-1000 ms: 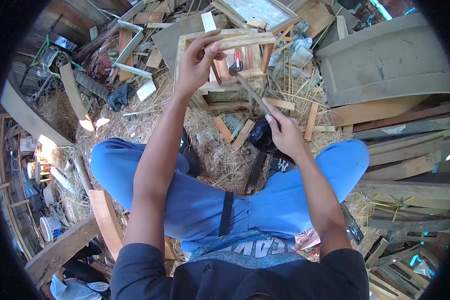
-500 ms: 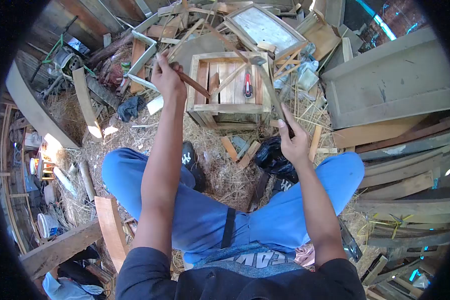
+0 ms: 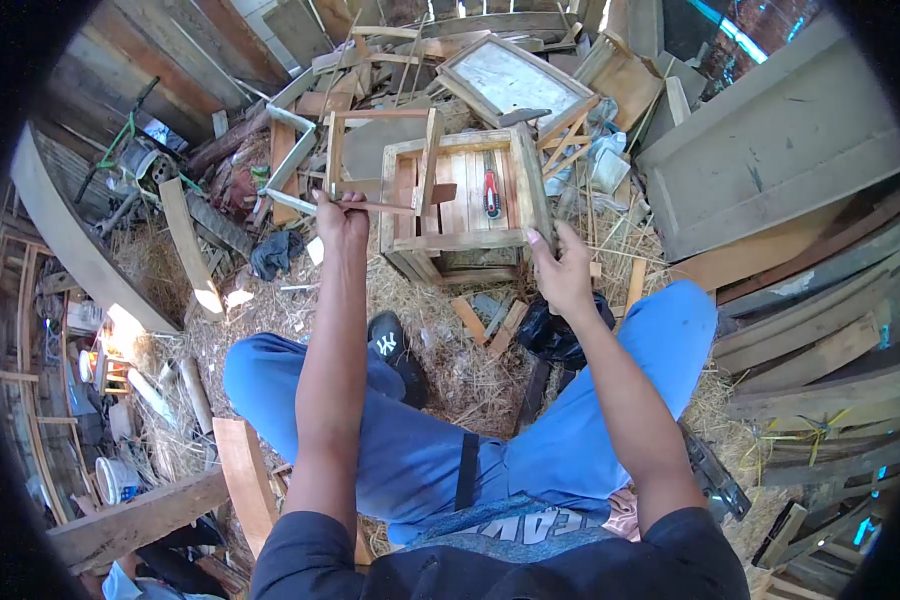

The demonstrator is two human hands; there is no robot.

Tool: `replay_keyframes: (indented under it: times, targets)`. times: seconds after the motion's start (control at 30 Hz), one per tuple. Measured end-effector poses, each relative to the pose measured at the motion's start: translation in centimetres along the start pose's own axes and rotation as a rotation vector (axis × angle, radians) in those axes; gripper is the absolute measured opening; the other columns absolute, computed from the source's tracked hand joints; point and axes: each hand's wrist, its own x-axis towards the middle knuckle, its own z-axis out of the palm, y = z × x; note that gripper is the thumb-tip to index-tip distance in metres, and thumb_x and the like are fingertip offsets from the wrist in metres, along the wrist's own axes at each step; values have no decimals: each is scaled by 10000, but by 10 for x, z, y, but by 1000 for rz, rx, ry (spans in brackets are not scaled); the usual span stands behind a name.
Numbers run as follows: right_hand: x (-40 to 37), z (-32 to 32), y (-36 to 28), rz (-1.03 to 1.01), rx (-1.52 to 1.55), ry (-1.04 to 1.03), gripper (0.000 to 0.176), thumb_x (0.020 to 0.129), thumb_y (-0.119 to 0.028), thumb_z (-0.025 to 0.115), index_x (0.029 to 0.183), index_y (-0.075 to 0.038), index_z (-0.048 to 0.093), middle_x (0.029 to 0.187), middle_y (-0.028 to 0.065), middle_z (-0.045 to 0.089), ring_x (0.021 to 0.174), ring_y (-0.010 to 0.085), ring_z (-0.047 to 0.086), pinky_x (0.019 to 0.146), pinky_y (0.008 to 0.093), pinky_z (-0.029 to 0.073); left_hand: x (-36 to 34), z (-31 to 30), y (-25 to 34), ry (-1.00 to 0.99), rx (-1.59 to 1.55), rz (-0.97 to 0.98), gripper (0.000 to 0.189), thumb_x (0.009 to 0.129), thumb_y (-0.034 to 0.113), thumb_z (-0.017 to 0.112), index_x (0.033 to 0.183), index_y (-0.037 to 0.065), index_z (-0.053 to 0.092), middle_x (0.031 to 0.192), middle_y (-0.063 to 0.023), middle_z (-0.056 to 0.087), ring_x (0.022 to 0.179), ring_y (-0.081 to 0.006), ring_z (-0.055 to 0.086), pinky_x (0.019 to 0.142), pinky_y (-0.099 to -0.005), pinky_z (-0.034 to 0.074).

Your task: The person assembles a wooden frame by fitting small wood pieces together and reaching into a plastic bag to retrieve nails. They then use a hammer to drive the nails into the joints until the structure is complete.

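My left hand [image 3: 342,222] is closed around the near strip of a small rectangular wooden frame [image 3: 429,165]. The frame is raised over the left part of a wooden crate [image 3: 455,241] made of slats and thicker rails. My right hand [image 3: 566,270] grips a hammer by its handle, near the crate's right front corner. The hammer [image 3: 524,117] points away from me, its dark head beyond the crate's far right corner. A red and black screwdriver-like tool [image 3: 491,190] lies on the slats inside the crate.
Scrap wood and a framed panel [image 3: 515,80] are piled behind the crate. A large grey wooden panel [image 3: 780,150] leans at the right above stacked boards [image 3: 820,340]. A black plastic bag [image 3: 553,335] sits by my right foot, with offcuts [image 3: 480,320] on the straw-covered ground.
The wooden frame has turned and now shows its open rectangle, lying flatter over the crate's left side. My right hand has moved slightly down and left with the hammer.
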Motion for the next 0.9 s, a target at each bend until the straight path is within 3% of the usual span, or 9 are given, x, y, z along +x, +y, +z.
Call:
replay_keyframes:
  times: [0.13, 0.17, 0.3, 0.4, 0.53, 0.67, 0.8, 0.83, 0.9]
  targets:
    - [0, 0, -11, -31, -218, 9, 244, 979, -194, 700, 1048, 29, 628, 864, 84, 661, 828, 128, 601, 782, 300, 487, -23, 4, -16, -103, 18, 24, 358, 1119, 438, 324, 1144, 95, 425, 874, -62, 436, 700, -193, 418, 600, -347, 421]
    - [2, 2, 3, 97, -61, -35, 288, 979, -244, 709, 1081, 8, 614, 784, 58, 630, 652, 128, 588, 601, 305, 479, -32, 8, -21, -110, -22, 8, 352, 1127, 400, 294, 1158, 82, 441, 867, -63, 422, 683, -196, 401, 595, -347, 417]
    - [0, 10, -22, 269, 163, -26, 333, 1004, -326, 677, 1091, -19, 583, 773, 56, 640, 396, 80, 448, 319, 288, 308, -58, 15, -39, -135, -232, -143, 369, 1120, 362, 328, 1154, 28, 482, 805, -60, 382, 662, -192, 398, 586, -341, 418]
    - [-1, 11, -31, 311, 437, 7, 358, 1014, -349, 658, 1131, -24, 564, 821, 66, 678, 403, 68, 423, 332, 263, 328, -82, 21, -46, -325, -231, -235, 306, 1107, 308, 356, 1070, 25, 468, 772, -56, 364, 651, -191, 393, 582, -343, 418]
    - [3, 8, -41, 301, 627, -2, 340, 1016, -343, 657, 1116, -41, 537, 822, 45, 671, 426, 55, 401, 349, 240, 326, -99, 16, -71, -179, -319, -283, 275, 1079, 224, 367, 1053, -11, 508, 768, -60, 373, 647, -189, 384, 614, -348, 420]
    - [8, 5, -33, 294, 643, 26, 329, 1010, -324, 668, 1109, -60, 500, 796, 11, 580, 458, 44, 386, 373, 220, 326, -101, -1, -89, -210, -339, -409, 341, 1086, 232, 357, 1208, -38, 527, 832, -75, 436, 672, -198, 390, 642, -373, 417]
    - [9, 1, -41, 278, 754, 126, 289, 967, -232, 732, 1074, -86, 507, 750, -22, 514, 470, 49, 401, 387, 233, 330, -98, -22, -102, -364, -212, -480, 346, 1075, 176, 329, 1280, 2, 546, 1125, -159, 607, 793, -248, 521, 763, -412, 492]
    - [11, -1, -42, 270, 798, 136, 288, 953, -204, 748, 1068, -92, 510, 742, -28, 504, 475, 51, 406, 391, 236, 331, -101, -23, -101, -509, -31, -437, 432, 1089, 335, 338, 1339, 38, 527, 1292, -146, 575, 1023, -292, 581, 903, -495, 511]
    - [15, -6, -43, 259, 800, 128, 271, 952, -170, 740, 1070, -89, 509, 712, -21, 502, 477, 60, 411, 394, 245, 332, -123, -13, -89, -516, 285, -385, 566, 1057, 470, 374, 1426, 49, 452, 1392, -155, 506, 1171, -351, 525, 945, -554, 502]
